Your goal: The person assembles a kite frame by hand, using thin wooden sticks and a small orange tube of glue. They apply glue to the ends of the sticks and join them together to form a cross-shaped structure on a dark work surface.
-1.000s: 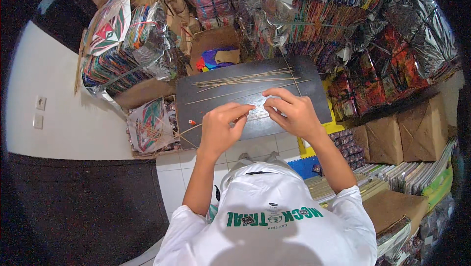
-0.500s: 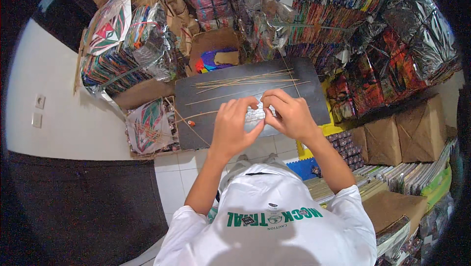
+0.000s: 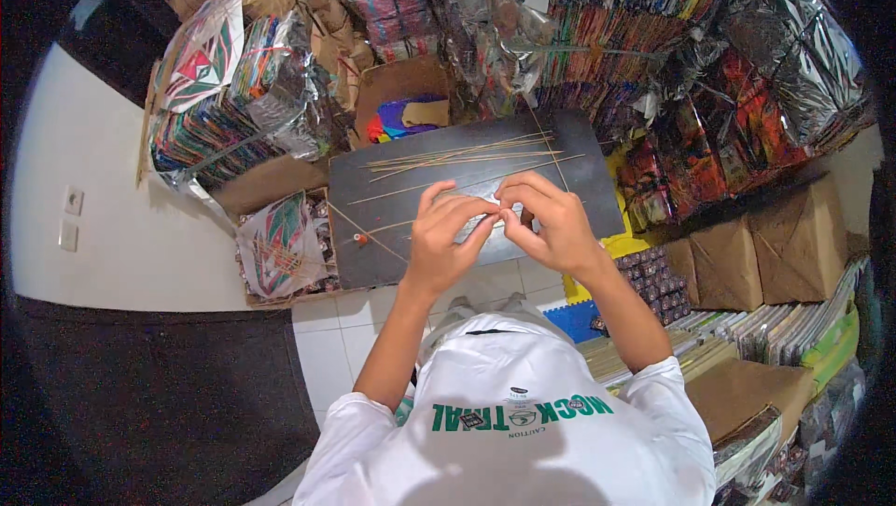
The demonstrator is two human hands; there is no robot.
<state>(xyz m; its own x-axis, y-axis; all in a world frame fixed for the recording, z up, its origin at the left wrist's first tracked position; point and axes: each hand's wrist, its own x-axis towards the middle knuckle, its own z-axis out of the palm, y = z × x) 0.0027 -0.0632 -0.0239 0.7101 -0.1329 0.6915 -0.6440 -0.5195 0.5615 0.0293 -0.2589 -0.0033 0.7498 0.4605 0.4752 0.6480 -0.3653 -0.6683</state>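
Both my hands are raised over the near half of a dark tabletop (image 3: 373, 268), with their fingertips meeting. My left hand (image 3: 443, 237) has thumb and index finger pinched together; its other fingers are bent and raised. My right hand (image 3: 553, 226) pinches at the same spot from the right. Whatever lies between the fingertips is too small to make out. Beyond the hands, several thin bamboo sticks (image 3: 457, 156) lie across the table. Another stick (image 3: 390, 226) runs toward my left hand, by a small orange-red spool-like thing (image 3: 360, 239).
An open box with a plastic-covered bundle (image 3: 285, 243) stands left of the table. Behind it is a cardboard box (image 3: 392, 86) with coloured material inside. Tall wrapped stacks (image 3: 607, 58) line the back. Brown paper parcels (image 3: 798, 245) stand at the right.
My left hand's fingertips have come right to meet those of my right hand, closing the small gap between them. A left finger has lifted. The view has shifted slightly.
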